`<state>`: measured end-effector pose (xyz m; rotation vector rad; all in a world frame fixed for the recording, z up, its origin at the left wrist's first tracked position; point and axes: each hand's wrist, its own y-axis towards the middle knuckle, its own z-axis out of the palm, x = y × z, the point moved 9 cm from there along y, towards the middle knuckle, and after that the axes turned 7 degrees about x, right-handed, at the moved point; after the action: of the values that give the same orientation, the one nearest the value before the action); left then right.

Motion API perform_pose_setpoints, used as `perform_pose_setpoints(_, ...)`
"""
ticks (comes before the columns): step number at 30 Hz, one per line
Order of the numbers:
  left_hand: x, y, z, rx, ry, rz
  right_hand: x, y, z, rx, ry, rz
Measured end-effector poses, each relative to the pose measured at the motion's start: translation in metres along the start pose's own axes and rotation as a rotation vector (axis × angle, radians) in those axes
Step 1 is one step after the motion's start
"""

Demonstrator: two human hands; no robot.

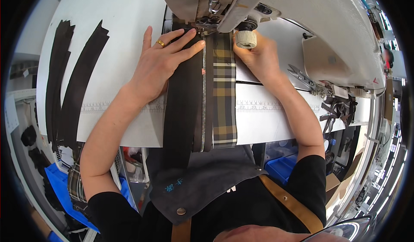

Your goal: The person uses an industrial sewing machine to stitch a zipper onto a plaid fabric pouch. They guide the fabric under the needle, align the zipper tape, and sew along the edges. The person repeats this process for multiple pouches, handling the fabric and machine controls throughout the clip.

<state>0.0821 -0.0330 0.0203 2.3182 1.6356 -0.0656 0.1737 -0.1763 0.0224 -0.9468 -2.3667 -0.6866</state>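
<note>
A metal-toothed zipper [203,108] on dark tape runs lengthwise under the sewing machine's needle area [206,26]. Along its right side lies yellow, black and white plaid fabric [224,99]; a wide dark fabric strip [180,108] is on its left and hangs over the table's front edge. My left hand [161,63], with a gold ring, rests on the dark strip, fingers spread and tips beside the zipper near the presser foot. My right hand [261,58] is closed at the plaid fabric's right edge. The machine's ribbed knob [246,39] hides part of its fingers.
Dark fabric strips [84,82] lie on the white table [116,30] at left. Metal scissors [302,77] lie right of my right forearm, near dark scraps [338,109]. The machine arm [345,30] overhangs the right side. Blue bins [282,168] stand below the table.
</note>
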Motion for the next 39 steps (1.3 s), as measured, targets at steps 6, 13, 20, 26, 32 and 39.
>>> perform_pose_setpoints(6,0.002,-0.001,0.001,0.004,0.008,-0.007,0.04,-0.006,0.005,0.217,-0.228,-0.073)
perform_pose_setpoints(13,0.0,0.0,0.0,0.007,0.02,0.001,0.041,-0.011,0.012,0.043,-0.306,-0.275)
perform_pose_setpoints(20,-0.001,-0.003,0.0,-0.009,0.03,0.041,0.002,0.0,-0.005,0.086,-0.202,-0.064)
perform_pose_setpoints(26,-0.001,-0.002,-0.002,0.011,-0.022,0.021,0.002,-0.001,-0.004,0.052,-0.26,-0.094)
perform_pose_setpoints(32,0.001,-0.004,0.002,0.014,-0.005,0.025,0.014,-0.001,-0.005,0.001,-0.341,-0.203)
perform_pose_setpoints(39,0.003,-0.002,0.003,0.009,0.01,0.014,0.045,-0.009,0.023,0.146,-0.338,-0.324)
